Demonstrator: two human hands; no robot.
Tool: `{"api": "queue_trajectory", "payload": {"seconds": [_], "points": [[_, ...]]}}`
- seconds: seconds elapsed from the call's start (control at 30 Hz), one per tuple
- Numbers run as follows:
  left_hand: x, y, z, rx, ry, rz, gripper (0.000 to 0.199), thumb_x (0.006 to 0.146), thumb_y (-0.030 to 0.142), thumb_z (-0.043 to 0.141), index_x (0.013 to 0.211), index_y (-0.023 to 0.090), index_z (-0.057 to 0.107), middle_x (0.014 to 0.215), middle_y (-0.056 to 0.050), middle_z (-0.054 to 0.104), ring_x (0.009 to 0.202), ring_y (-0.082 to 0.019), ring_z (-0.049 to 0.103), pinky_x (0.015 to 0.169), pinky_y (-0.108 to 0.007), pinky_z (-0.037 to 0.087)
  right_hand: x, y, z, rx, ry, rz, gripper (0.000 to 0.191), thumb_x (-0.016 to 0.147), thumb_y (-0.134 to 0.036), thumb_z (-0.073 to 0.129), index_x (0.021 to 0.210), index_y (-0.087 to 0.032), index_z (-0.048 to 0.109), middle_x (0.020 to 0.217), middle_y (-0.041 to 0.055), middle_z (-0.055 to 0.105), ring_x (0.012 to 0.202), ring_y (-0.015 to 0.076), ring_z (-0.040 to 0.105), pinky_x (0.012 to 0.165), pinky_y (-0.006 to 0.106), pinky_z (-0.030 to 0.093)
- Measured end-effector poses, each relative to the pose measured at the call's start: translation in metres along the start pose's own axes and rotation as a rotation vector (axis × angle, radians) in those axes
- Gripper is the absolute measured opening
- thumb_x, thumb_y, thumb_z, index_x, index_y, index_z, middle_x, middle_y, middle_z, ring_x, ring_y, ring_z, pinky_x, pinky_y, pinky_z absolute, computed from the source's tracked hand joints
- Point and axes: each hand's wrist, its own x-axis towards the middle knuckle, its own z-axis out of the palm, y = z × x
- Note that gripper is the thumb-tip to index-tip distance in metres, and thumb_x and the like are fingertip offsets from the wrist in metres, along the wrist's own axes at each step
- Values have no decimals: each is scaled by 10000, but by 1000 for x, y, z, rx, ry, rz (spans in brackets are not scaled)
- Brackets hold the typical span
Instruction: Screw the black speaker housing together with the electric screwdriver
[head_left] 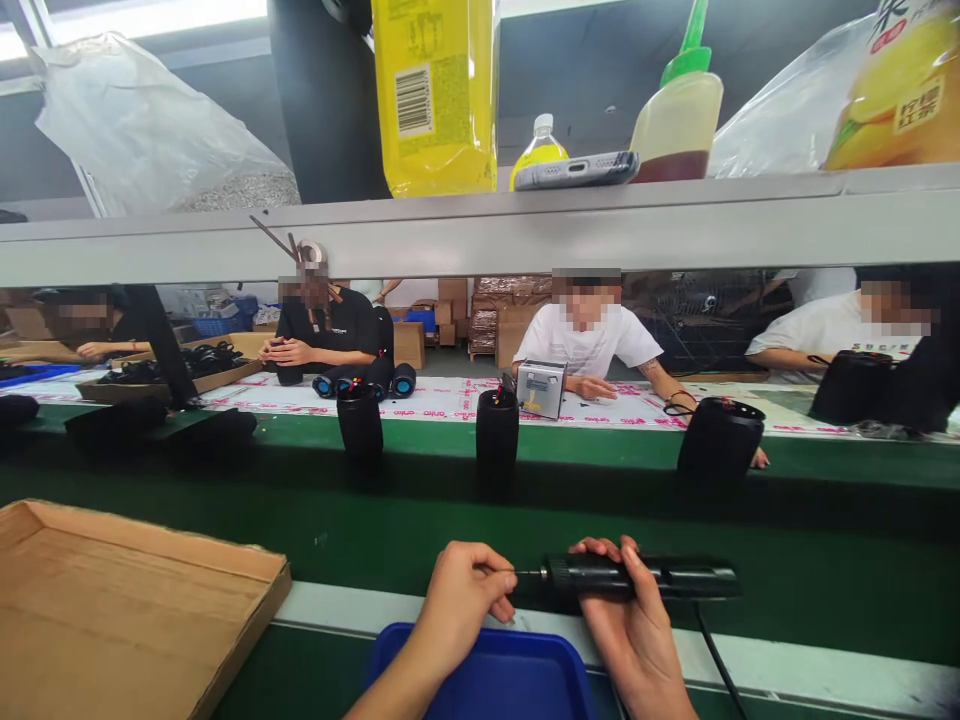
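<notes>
My right hand (630, 620) is wrapped around a black electric screwdriver (652, 577), which lies level with its bit pointing left. A cord runs down from its rear end. At the tip of the thin metal bit (531, 573), my left hand (472, 590) is closed in a pinch. Whatever sits between those fingertips is too small to make out. Below both hands is a blue plastic tray (517, 680), partly covered by my left forearm. Black cylindrical speaker bodies (497, 430) with wires at their tops stand upright on the green conveyor belt (420, 510) beyond my hands.
An open cardboard box (112, 610) sits at the left. Across the belt, several people work at a table. Overhead, a shelf (480, 225) carries a yellow package (439, 100), a phone (577, 170) and a green-capped squeeze bottle (679, 110). A grey box-shaped device (541, 390) stands on the far side.
</notes>
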Motion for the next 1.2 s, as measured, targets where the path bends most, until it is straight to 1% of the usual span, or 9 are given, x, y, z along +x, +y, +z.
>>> {"api": "queue_trajectory", "payload": {"seconds": [0.23, 0.47, 0.67, 0.77, 0.87, 0.97, 1.03, 1.13, 1.2], "points": [[1, 1, -4, 137, -63, 0, 195, 948, 221, 588, 797, 98, 594, 644, 35, 575, 530, -81, 567, 513, -202, 498, -4, -1, 6, -24, 1, 17, 170, 855, -98, 647, 902, -89, 484, 823, 17, 406, 818, 151, 478, 818, 363, 518], [-4, 9, -22, 252, -118, 103, 116, 876, 185, 678, 810, 102, 632, 640, 42, 574, 605, -105, 588, 647, -267, 533, -10, -1, 12, -55, 13, 42, 502, 555, -56, 863, 879, -118, 485, 812, 1, 389, 802, 152, 465, 765, 385, 542], [2, 4, -16, 249, -173, 47, 145, 911, 214, 642, 826, 100, 611, 655, 35, 580, 582, -96, 585, 595, -240, 532, -14, -3, 15, -86, 41, -3, 574, 472, -68, 910, 862, -132, 493, 802, -10, 377, 790, 138, 473, 759, 362, 559], [-1, 3, -9, 305, -110, 73, 158, 922, 241, 626, 849, 102, 614, 673, 26, 585, 613, -111, 599, 618, -261, 538, -12, -4, 15, -107, 54, -24, 571, 472, -71, 913, 851, -134, 491, 806, -10, 389, 808, 148, 485, 760, 363, 563], [-8, 9, -8, 423, 11, 192, 188, 903, 291, 648, 828, 118, 633, 775, -8, 620, 770, -155, 617, 773, -346, 529, -10, -4, 12, -113, 60, -26, 574, 468, -67, 914, 850, -133, 492, 812, -12, 397, 824, 153, 492, 783, 377, 563], [-14, 18, -15, 526, 4, 316, 216, 878, 327, 677, 779, 137, 648, 809, -18, 638, 855, -175, 608, 883, -397, 484, -8, -2, 11, -108, 68, -10, 581, 458, -65, 916, 856, -129, 496, 815, -12, 399, 810, 149, 488, 769, 378, 564], [-15, 21, -19, 554, -47, 349, 241, 886, 346, 667, 775, 134, 649, 762, -7, 631, 790, -161, 611, 827, -370, 503, -7, -1, 11, -105, 73, -4, 585, 457, -68, 918, 859, -128, 498, 809, -15, 394, 795, 142, 484, 762, 376, 566], [-14, 19, -22, 562, -114, 342, 248, 915, 345, 631, 818, 117, 640, 685, 14, 603, 645, -127, 598, 644, -279, 516, -8, 1, 12, -103, 75, -2, 597, 459, -85, 926, 884, -134, 511, 803, -20, 388, 781, 132, 481, 764, 377, 569], [-13, 17, -22, 583, -126, 351, 240, 917, 330, 629, 815, 113, 626, 677, 18, 593, 626, -119, 591, 608, -259, 506, -9, 1, 12, -108, 79, 6, 608, 458, -93, 931, 900, -137, 515, 812, -17, 394, 793, 138, 485, 759, 376, 571]]}}
